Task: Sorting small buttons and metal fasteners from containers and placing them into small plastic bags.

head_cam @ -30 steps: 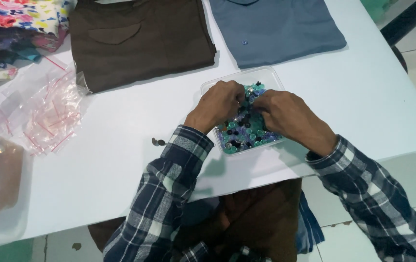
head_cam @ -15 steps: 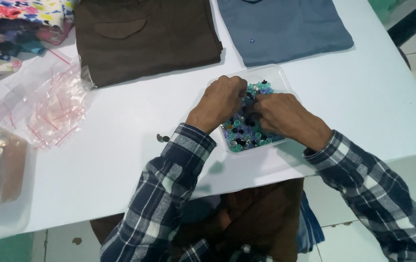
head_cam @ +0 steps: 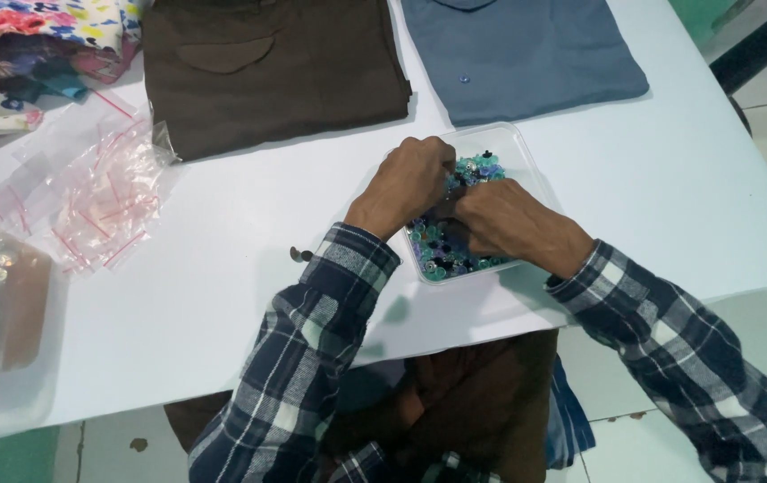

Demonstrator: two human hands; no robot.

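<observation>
Head view: hands in tray.
Left hand (head_cam: 408, 183): curled over buttons (head_cam: 442, 250); grip hidden.
Right hand (head_cam: 501, 222): same, unclear.
Tray (head_cam: 526, 161): full.
Bags (head_cam: 97, 197): unfilled.

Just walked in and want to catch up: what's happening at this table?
A person in a plaid shirt has both hands in a clear plastic tray of small blue, green and dark buttons on a white table. The left hand and right hand meet over the buttons, fingers curled as if picking through them. A folded brown shirt and a folded blue shirt lie beyond, with small clear zip bags to the left.
</observation>
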